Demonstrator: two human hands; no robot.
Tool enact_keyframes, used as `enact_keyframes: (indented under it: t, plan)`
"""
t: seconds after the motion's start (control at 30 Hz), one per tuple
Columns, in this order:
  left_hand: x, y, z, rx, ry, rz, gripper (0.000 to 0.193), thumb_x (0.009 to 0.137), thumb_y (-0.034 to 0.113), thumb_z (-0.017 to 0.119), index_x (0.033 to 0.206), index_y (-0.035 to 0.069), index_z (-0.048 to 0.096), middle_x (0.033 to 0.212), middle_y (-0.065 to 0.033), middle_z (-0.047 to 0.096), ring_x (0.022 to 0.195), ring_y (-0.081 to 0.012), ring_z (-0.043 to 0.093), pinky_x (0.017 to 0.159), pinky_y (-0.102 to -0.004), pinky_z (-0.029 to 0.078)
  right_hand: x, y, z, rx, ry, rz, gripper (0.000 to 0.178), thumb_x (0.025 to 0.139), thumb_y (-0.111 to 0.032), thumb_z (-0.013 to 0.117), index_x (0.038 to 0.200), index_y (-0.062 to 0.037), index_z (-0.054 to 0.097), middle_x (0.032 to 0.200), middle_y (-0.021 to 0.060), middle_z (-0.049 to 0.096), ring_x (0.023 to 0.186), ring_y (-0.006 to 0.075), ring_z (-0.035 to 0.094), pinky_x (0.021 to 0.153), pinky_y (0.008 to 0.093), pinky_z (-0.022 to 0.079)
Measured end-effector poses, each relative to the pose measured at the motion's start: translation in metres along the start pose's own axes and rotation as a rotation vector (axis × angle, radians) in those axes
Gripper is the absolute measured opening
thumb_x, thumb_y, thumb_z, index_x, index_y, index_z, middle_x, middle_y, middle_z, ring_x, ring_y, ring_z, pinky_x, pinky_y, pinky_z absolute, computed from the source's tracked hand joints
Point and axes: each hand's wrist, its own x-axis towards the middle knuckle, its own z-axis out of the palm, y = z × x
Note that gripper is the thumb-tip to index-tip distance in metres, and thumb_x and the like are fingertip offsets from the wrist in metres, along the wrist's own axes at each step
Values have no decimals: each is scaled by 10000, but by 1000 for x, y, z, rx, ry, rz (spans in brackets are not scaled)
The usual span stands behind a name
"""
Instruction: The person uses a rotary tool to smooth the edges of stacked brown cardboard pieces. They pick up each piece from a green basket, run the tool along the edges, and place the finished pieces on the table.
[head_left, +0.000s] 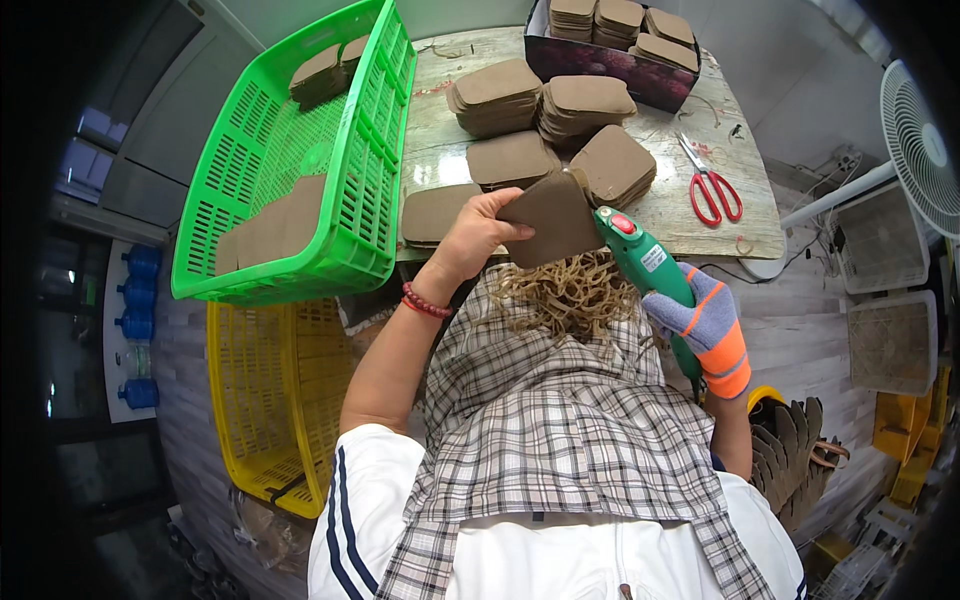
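Note:
My left hand, bare with a red bead bracelet at the wrist, pinches the near-left side of a flat brown fabric piece with rounded corners. My right hand, in a grey and orange work glove, is wrapped round a green handheld electric cutter with a red button. The cutter's head meets the right edge of the piece near its upper corner; the blade is too small to make out. Curly brown trimmings lie heaped on my checked apron below the piece.
Stacks of brown pieces stand on the table, with red-handled scissors at right. A dark box holds more at the back. Left are a green crate and a yellow crate; a fan stands far right.

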Motion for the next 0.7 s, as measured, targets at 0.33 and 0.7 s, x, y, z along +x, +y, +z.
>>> enact_keyframes:
  t: [0.33, 0.7]
  plan:
    - [-7, 13, -1, 284, 13, 25, 283, 733, -99, 612, 994, 10, 588, 875, 9, 602, 826, -65, 552, 772, -216, 461, 6, 3, 3, 113, -73, 76, 355, 766, -193, 738, 1031, 0, 601, 691, -11, 583, 570, 36, 506, 508, 193, 408]
    - [-5, 25, -29, 138, 127, 156, 205, 720, -68, 672, 880, 43, 608, 824, -6, 650, 750, -78, 591, 692, -231, 490, 8, 7, 6, 64, -143, 60, 384, 776, -217, 734, 1064, 2, 603, 747, -2, 615, 625, 41, 534, 565, 193, 439]
